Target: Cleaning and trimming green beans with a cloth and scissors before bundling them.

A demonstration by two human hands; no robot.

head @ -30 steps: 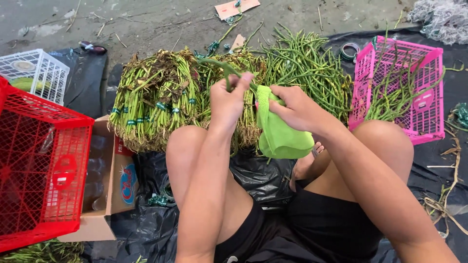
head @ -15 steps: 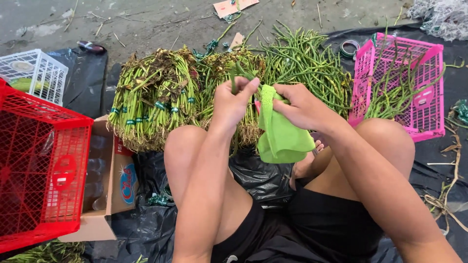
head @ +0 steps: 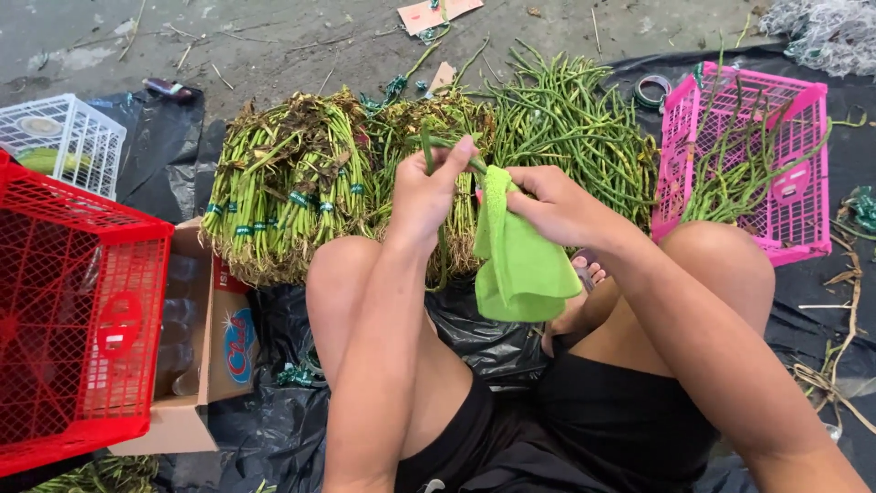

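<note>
My left hand (head: pixel 427 194) grips a few long green bean stalks (head: pixel 442 245), which hang down between my knees. My right hand (head: pixel 553 203) holds a bright green cloth (head: pixel 520 265) pressed against those stalks just beside the left hand. Behind the hands lie tied bundles of green stalks (head: pixel 287 187) with green bands, and a loose heap of long beans (head: pixel 570 123) to the right. I sit on black plastic sheeting (head: pixel 274 411) with knees raised.
A red mesh crate (head: pixel 78 319) stands at the left beside a cardboard box (head: pixel 214 347). A white basket (head: pixel 64 141) is at far left. A pink crate (head: pixel 762 160) holding a few beans sits at the right. Concrete floor lies beyond.
Both hands have shifted slightly lower and to the left with the cloth sliding along the stalks; the view has tilted a little.
</note>
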